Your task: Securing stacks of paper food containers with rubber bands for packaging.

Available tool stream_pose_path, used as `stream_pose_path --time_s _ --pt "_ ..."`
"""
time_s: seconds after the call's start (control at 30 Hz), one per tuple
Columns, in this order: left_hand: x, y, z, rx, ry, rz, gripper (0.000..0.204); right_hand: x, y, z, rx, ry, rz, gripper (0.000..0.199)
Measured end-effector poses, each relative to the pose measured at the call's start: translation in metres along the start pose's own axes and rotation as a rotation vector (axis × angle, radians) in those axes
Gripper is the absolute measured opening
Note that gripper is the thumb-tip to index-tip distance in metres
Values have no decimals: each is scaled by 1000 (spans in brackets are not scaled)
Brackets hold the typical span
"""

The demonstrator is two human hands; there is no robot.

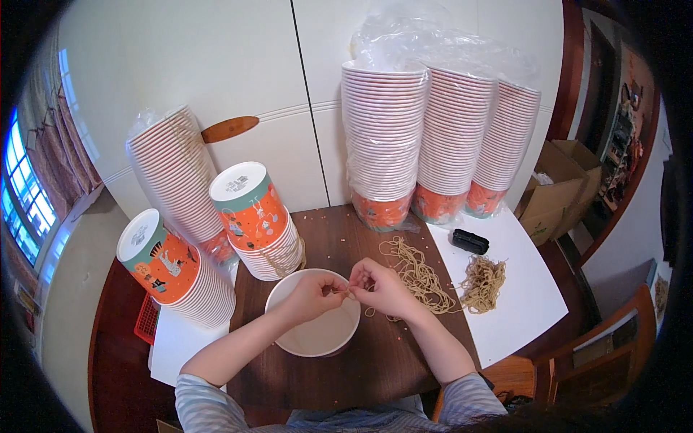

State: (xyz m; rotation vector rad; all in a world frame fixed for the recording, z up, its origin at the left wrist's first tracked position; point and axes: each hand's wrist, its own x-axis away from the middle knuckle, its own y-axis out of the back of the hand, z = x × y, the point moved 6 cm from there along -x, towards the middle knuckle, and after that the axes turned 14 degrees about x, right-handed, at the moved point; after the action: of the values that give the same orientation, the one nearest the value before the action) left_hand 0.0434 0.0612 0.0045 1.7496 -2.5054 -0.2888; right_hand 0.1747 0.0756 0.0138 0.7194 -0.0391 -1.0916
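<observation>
Above the right side of a white-lined paper bucket [321,335], my two hands meet, fingertips nearly touching. My left hand [321,294] has thumb and fingers pinched together over the bucket's opening. Just past the rim, my right hand [377,287] is also pinched. Between the fingertips is a thin bit of beige cord, mostly hidden by the fingers. A loose tangle of beige cords [419,278] lies on the dark board right beside my right hand. Farther right, a smaller bunch of the cords [484,283] rests on the white tabletop.
Upside-down stacks of orange and green paper buckets [253,220] [170,267] stand at the left, some cord draped on one. Behind them leans a bagged stack [173,177]. Three tall bagged stacks [386,137] stand at the back right. A black object [470,241] sits near the cords.
</observation>
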Motion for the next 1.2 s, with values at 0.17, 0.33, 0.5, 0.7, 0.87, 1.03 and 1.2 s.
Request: stream_pose_path --time_s 0.17,0.33,0.5,0.7,0.87,1.03,1.2 --pt "0 -1 -5 31 -2 11 7 0 1 -1 -6 -10 -4 19" --pt "0 2 3 92 60 19 10 0 1 0 1 -12 -5 17" --pt "0 1 7 131 74 21 10 -1 -2 -3 -27 -25 7 17" --pt "0 2 10 173 91 33 12 -2 1 1 68 48 -12 12" --pt "0 3 12 214 164 15 15 -1 3 7 155 155 -19 13" --pt "1 1 7 232 216 12 14 1 5 11 171 165 25 16" --pt "1 3 13 287 242 10 15 1 7 19 152 182 19 16"
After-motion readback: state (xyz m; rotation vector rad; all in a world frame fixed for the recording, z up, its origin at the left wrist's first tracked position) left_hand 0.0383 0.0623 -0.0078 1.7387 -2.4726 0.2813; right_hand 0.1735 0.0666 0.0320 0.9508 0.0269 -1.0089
